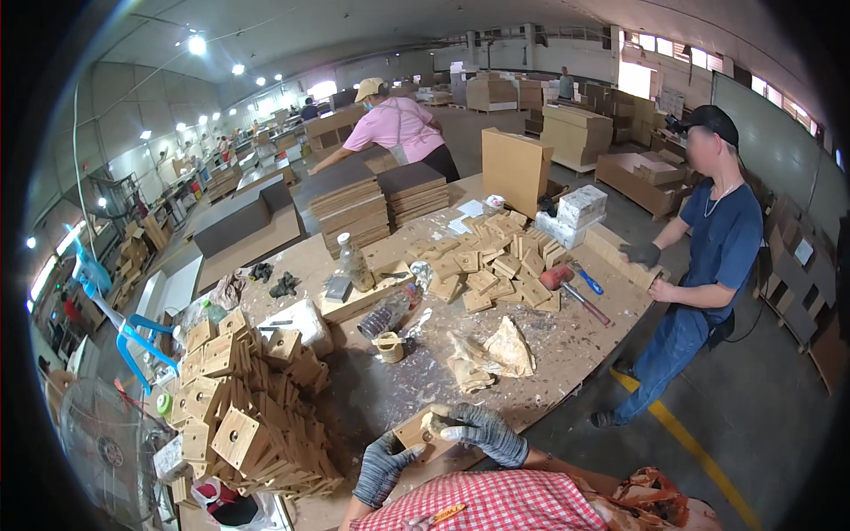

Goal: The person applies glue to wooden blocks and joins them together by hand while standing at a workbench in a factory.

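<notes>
Checked cloth (513, 504) lies nearest; just beyond it, the left hand (381, 469) grips a block (410, 432), apparently steadying it for the right hand (489, 433), which pinches a pale wad (433, 422) against its face.

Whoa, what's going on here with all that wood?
The person's left hand, gloved, grips a small wooden piece, while the gloved right hand holds a pale wad, perhaps cloth, at it. A tall pile of wooden pieces stands at the left; another heap lies farther across the table. On the right, someone in a dark blue shirt is working too.
</notes>
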`<state>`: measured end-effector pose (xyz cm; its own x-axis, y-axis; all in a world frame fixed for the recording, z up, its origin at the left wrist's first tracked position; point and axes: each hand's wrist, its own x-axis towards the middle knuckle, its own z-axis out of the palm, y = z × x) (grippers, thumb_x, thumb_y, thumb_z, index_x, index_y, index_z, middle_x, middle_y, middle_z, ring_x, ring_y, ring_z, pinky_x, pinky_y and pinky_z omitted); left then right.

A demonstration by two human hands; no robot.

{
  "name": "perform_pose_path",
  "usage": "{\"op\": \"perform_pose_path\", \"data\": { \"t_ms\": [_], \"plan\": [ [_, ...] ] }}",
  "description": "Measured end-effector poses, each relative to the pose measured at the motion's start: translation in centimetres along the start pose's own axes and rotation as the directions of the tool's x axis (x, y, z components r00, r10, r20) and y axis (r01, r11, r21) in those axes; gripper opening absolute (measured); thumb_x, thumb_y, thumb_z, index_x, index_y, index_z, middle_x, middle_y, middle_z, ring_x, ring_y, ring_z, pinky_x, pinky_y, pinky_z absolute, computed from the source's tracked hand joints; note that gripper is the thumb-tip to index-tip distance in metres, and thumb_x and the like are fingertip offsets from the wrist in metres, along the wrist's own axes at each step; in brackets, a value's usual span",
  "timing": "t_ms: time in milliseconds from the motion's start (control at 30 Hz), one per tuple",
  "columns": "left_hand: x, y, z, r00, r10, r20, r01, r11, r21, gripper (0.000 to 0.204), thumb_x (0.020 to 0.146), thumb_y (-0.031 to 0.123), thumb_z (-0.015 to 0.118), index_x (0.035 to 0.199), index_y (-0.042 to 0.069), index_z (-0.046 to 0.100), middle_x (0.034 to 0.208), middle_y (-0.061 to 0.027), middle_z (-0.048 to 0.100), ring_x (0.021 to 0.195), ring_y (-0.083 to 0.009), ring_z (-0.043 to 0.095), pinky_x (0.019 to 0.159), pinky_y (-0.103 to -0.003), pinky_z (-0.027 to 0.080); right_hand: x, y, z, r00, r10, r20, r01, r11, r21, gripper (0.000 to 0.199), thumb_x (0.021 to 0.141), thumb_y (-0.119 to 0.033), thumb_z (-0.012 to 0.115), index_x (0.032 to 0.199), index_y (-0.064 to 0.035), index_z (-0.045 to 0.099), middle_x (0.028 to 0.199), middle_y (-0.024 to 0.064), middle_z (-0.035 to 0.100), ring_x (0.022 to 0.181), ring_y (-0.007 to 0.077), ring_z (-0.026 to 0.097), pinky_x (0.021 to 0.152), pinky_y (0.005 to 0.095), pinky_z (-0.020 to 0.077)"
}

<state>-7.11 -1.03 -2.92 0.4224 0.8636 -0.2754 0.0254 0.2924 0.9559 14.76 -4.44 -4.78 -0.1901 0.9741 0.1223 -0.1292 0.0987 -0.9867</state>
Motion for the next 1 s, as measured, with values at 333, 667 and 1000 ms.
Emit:
{"op": "perform_pose_path", "data": {
  "t_ms": [333,667,1000],
  "plan": [
    [0.3,3.0,0.8,0.968,0.114,-0.223,-0.128,0.991,-0.049,0.044,0.079,0.026,0.076,0.109,-0.002,0.06,0.089,-0.0034,0.065,0.071,-0.0062,0.056,0.062,-0.022,0.047,0.3,-4.2,-0.2,0.839,-0.446,-0.313,0.4,0.894,-0.203,0.043,0.078,-0.009,0.073,0.119,-0.0063,0.061,0.1,0.006,0.062,0.091,0.0157,0.059,0.079,0.0288,0.0484],
    [1.2,3.5,4.0,0.958,0.164,-0.233,-0.204,0.966,-0.157,0.044,0.079,0.026,0.077,0.106,-0.005,0.06,0.086,-0.0092,0.067,0.073,-0.0122,0.063,0.066,-0.025,0.053,1.1,-4.3,-1.3,0.778,-0.582,0.238,0.499,0.342,-0.796,0.028,0.076,-0.016,0.071,0.103,-0.0093,0.066,0.108,0.0064,0.063,0.099,0.0213,0.057,0.086,0.0352,0.047],
    [2.6,2.9,5.7,0.968,0.136,-0.21,-0.159,0.983,-0.096,0.041,0.08,0.022,0.075,0.106,-0.006,0.06,0.089,-0.0105,0.067,0.075,-0.0144,0.065,0.065,-0.026,0.055,3.3,-2.7,-7.6,0.839,-0.479,-0.259,0.296,0.8,-0.522,0.037,0.076,-0.011,0.074,0.111,-0.0018,0.063,0.089,0.001,0.054,0.079,0.0137,0.054,0.073,0.028,0.0467]
  ]
}}
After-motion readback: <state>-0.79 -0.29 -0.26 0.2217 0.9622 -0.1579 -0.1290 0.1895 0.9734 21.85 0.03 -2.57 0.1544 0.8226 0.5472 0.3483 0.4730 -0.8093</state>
